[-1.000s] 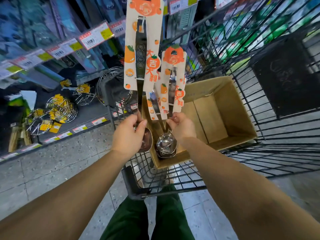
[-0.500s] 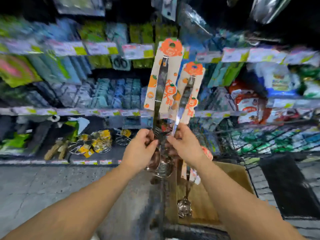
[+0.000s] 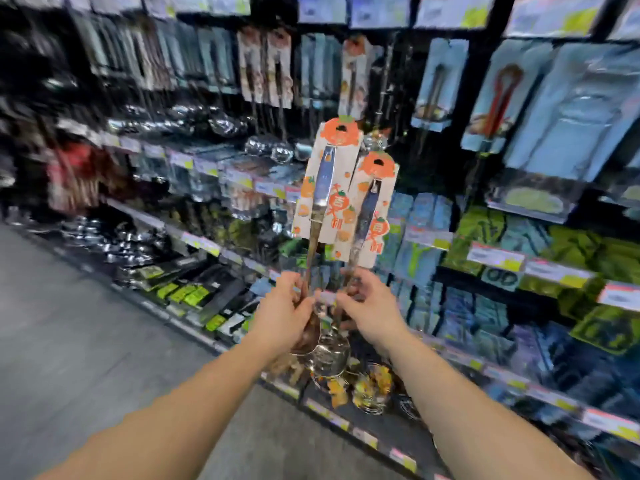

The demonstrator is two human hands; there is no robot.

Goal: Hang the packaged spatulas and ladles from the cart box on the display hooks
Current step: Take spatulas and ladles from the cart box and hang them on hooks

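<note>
Floor: grey speckled shop floor [image 3: 79,341] fills the view from 7 to 9 o'clock, blurred by motion.
Left forearm: bare, it enters from 7 o'clock and reaches up toward the centre.
Left hand: the left hand [image 3: 282,315] sits just left of centre, back toward the camera, fingers curled round the lower shaft of the taller ladle, gripping it just above the bowl.
Taller ladle: the steel ladle on a white card with an orange fruit-shaped header [image 3: 327,188] stands nearly upright, tilted slightly toward 1 o'clock, its header at the centre of the view near 12 o'clock of the hands.
Shorter ladle: a second steel ladle on a matching white-and-orange card [image 3: 372,209] stands just beside the first at its 3 o'clock, cards overlapping, header lower.
Bowls: the shiny bowls [image 3: 327,348] hang together below the two hands, touching or nearly so; blur hides which.
Right hand: the right hand [image 3: 370,310] sits at 3 o'clock of the left one, fingers curled and pinching the shorter ladle's shaft.
Right forearm: bare, it enters from 5 o'clock.
Shelves: hanging packaged utensils on the display wall [image 3: 263,67] run across 10 to 2 o'clock behind the ladles, blurred, with price-tag rails [image 3: 495,258] and green and blue packs toward 3 o'clock.
</note>
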